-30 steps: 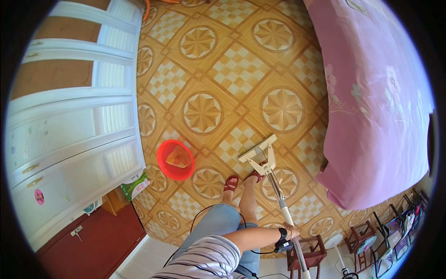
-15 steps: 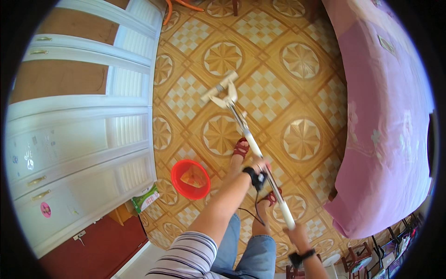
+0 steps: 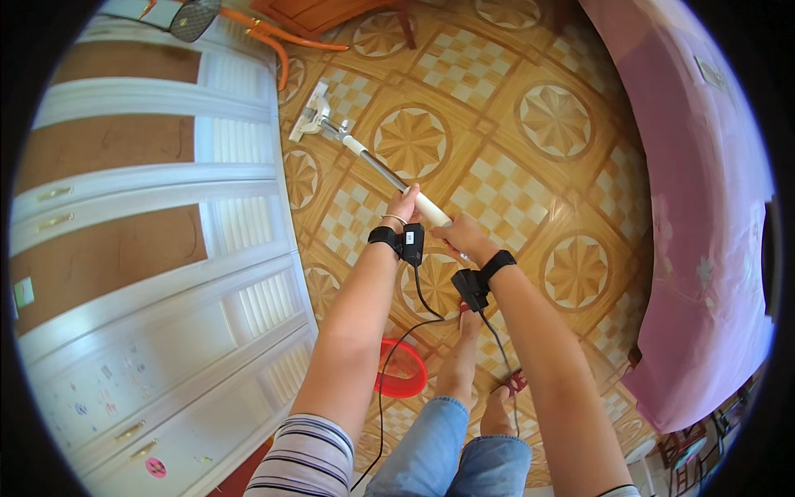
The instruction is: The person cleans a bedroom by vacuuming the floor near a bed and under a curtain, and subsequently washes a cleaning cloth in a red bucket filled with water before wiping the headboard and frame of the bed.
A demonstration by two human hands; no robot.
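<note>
A white sponge mop with a silver and white pole slants from my hands to the far left, its head flat on the floor beside the wardrobe. My left hand is closed around the pole at the lower end of its white grip. Nearer to me, my right hand wraps the pole's upper end. Both wrists carry black straps with small boxes and cables. Behind my left forearm stands a red bucket, partly hidden by the arm; its contents cannot be made out.
A white wardrobe with brown panels lines the left side. On the right is a bed with a pink cover. Orange curved legs, a dark bag and wooden furniture are at the far end. Patterned flooring lies between.
The mop head has gone forward and left, up to the wardrobe. Both arms reach farther out, and my hands are closer together on the pole. The view has shifted forward.
</note>
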